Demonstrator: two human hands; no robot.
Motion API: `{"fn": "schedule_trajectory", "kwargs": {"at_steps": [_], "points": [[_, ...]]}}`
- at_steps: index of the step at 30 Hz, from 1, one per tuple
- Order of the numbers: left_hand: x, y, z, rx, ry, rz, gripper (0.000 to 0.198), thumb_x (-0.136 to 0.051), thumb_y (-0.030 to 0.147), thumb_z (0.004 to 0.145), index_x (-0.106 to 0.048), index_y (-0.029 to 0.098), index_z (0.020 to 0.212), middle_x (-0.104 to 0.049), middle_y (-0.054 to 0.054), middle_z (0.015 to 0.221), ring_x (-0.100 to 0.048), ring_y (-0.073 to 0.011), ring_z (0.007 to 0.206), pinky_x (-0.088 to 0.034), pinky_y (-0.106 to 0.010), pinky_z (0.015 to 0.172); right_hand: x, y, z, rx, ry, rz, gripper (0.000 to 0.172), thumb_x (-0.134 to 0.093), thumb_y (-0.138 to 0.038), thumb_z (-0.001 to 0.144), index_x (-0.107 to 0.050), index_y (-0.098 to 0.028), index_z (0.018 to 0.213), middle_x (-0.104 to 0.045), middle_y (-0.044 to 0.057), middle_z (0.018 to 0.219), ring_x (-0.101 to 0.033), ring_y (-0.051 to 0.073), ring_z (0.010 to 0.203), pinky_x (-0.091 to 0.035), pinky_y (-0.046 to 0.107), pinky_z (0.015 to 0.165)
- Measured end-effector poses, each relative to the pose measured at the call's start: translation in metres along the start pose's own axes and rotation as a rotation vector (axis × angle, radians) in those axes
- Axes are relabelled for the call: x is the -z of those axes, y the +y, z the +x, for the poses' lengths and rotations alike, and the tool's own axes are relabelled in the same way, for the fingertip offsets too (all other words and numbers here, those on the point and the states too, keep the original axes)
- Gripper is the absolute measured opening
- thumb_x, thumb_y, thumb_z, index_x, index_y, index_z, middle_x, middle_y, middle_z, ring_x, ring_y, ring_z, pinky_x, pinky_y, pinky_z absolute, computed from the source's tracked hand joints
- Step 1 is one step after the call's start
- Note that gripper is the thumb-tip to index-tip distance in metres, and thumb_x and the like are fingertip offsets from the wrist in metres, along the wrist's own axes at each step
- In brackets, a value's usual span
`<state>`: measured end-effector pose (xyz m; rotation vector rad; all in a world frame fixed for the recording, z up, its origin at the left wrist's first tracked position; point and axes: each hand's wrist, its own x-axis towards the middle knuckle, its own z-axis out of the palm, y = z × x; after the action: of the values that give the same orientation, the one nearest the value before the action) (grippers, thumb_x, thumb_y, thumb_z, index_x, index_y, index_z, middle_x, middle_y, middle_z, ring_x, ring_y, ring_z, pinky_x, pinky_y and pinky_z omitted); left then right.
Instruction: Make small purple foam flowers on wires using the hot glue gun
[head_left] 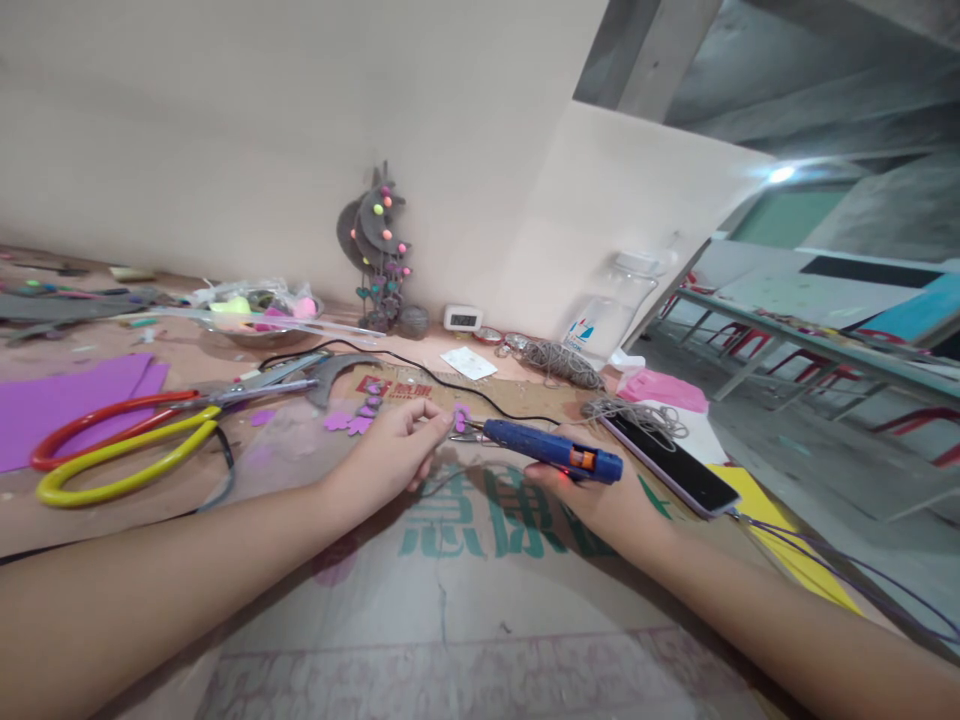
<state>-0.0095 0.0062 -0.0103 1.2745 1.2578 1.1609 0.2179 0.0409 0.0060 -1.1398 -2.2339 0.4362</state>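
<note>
Head view: right hand (583, 488) clamped round blue glue gun (529, 444), nozzle (476, 426) toward 9 o'clock. Left hand (397, 442) pinched together on purple cutout (461, 414), at that hand's 2 o'clock. Likely hazard: nozzle close; a slip could burn skin.

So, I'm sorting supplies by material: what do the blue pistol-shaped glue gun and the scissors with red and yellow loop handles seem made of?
Blue glue gun: probably hard plastic, its body smooth and moulded-looking. Scissors: loop handles likely plastic or plastic-coated, smooth and brightly coloured; silvery-grey blades appear metal.
</note>
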Motion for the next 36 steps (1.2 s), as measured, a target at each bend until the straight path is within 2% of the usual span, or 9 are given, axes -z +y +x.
{"fn": "schedule_trajectory", "kwargs": {"at_steps": [22,27,31,33,36], "points": [[0.0,0.003,0.001,0.022,-0.007,-0.015,0.029,-0.049,0.047,0.083,-0.051,0.019,0.08,-0.039,0.011,0.037,-0.033,-0.0053,0.028,-0.025,-0.014,0.032,-0.001,0.005,-0.001,0.011,0.003,0.013,0.019,-0.061,-0.038,0.078,-0.057,-0.02,0.078,-0.061,0.001,0.072,-0.058,0.017,0.068,-0.046,0.025,0.063],[0.001,0.002,0.001,0.021,-0.006,-0.026,0.03,-0.051,0.048,0.082,-0.047,0.019,0.074,-0.04,0.01,0.038,-0.033,-0.0051,0.029,-0.025,-0.014,0.033,-0.002,0.002,0.0,-0.009,0.042,0.112,0.016,-0.06,-0.036,0.078,-0.059,-0.021,0.082,-0.064,0.002,0.075,-0.061,0.018,0.07,-0.049,0.027,0.064],[0.001,0.0,0.001,0.02,-0.008,-0.036,0.032,-0.051,0.05,0.081,-0.046,0.019,0.074,-0.04,0.01,0.038,-0.034,-0.0051,0.029,-0.025,-0.014,0.033,0.002,-0.003,0.001,-0.056,0.058,0.211,0.022,-0.053,-0.038,0.082,-0.057,-0.02,0.069,-0.061,0.002,0.064,-0.058,0.017,0.06,-0.049,0.028,0.06],[0.0,0.001,0.001,0.025,-0.003,-0.043,0.032,-0.051,0.05,0.081,-0.046,0.019,0.075,-0.04,0.01,0.038,-0.033,-0.0053,0.029,-0.025,-0.014,0.033,0.006,-0.006,0.001,-0.047,0.056,0.28,0.028,-0.048,-0.04,0.086,-0.057,-0.019,0.068,-0.061,0.003,0.066,-0.057,0.016,0.06,-0.048,0.028,0.061],[-0.001,0.003,0.001,0.029,0.006,-0.043,0.03,-0.052,0.047,0.081,-0.046,0.019,0.074,-0.04,0.01,0.038,-0.034,-0.0053,0.029,-0.025,-0.014,0.033,0.012,-0.008,0.003,0.005,0.117,0.371,0.029,-0.044,-0.041,0.089,-0.058,-0.019,0.077,-0.063,0.004,0.075,-0.056,0.014,0.063,-0.048,0.029,0.065]]}}
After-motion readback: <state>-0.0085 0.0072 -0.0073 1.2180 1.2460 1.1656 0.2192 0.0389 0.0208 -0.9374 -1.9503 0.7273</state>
